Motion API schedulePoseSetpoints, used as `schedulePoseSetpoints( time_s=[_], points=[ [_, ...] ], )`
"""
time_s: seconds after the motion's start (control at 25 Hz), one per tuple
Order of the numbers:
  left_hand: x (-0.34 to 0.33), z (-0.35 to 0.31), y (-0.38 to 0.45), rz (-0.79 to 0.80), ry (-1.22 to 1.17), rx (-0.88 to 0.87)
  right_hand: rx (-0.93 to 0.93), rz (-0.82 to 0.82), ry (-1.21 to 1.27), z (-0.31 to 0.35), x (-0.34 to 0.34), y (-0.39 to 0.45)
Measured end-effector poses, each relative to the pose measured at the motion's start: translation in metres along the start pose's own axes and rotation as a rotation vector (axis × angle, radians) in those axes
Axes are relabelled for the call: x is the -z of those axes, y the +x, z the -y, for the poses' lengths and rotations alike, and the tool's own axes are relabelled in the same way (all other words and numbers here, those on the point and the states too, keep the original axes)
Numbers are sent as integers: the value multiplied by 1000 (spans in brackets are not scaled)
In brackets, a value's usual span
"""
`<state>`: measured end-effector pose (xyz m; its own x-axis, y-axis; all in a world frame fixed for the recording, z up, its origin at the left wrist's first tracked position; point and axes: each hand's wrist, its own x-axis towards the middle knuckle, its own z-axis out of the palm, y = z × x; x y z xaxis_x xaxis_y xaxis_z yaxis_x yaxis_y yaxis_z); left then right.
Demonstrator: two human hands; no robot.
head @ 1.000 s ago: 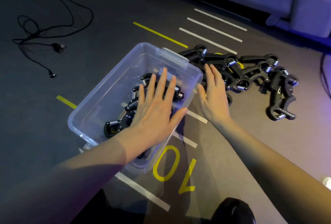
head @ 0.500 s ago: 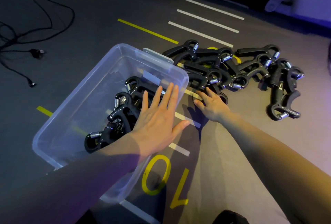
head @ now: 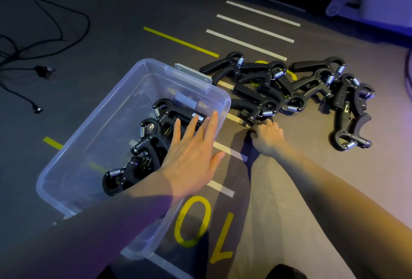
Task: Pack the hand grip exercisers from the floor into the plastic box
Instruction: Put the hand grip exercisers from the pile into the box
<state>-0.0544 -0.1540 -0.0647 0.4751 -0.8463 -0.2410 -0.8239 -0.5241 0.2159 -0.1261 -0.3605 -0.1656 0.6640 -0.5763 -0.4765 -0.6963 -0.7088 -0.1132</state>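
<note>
The left forearm (head: 124, 209) covers the plastic box's (head: 93, 127) near wall (right hand's (head: 266, 137) fingertips hidden).

Black cable (head: 40, 69) tangled on floor, yellow "10" (head: 202, 232) marking

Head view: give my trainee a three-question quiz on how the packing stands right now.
1. True or false: the left hand lies flat with straight fingers over the exercisers in the plastic box.
2. The right hand is at: A) the black cable B) the near edge of the floor pile C) the box rim.
3. Fill in: the yellow floor number beside the box reads ___.

Key: 1 true; 2 B; 3 10.
</note>
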Motion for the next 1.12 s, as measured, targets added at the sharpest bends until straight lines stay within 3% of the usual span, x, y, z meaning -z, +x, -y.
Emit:
schedulePoseSetpoints(
  time_s=[0.4, 0.56, 0.76, 1.0, 1.12],
  points=[
    [-2, 2, -9, -16, 12, 21, 49, -87, -113, -14, -20, -31],
    [-2, 2, -12, -15, 20, 24, 61, -310, 11, -8, -5, -36],
    [-2, 3, -11, -24, 35, 12, 59, -108, -90, -5, 15, -18],
    [-3, 4, -11, -29, 28, 9, 117, -42, -76, 4, 10, -21],
    [-3, 3, -11, -33, 54, 21, 86, -108, -139, 5, 6, -33]
  ],
)
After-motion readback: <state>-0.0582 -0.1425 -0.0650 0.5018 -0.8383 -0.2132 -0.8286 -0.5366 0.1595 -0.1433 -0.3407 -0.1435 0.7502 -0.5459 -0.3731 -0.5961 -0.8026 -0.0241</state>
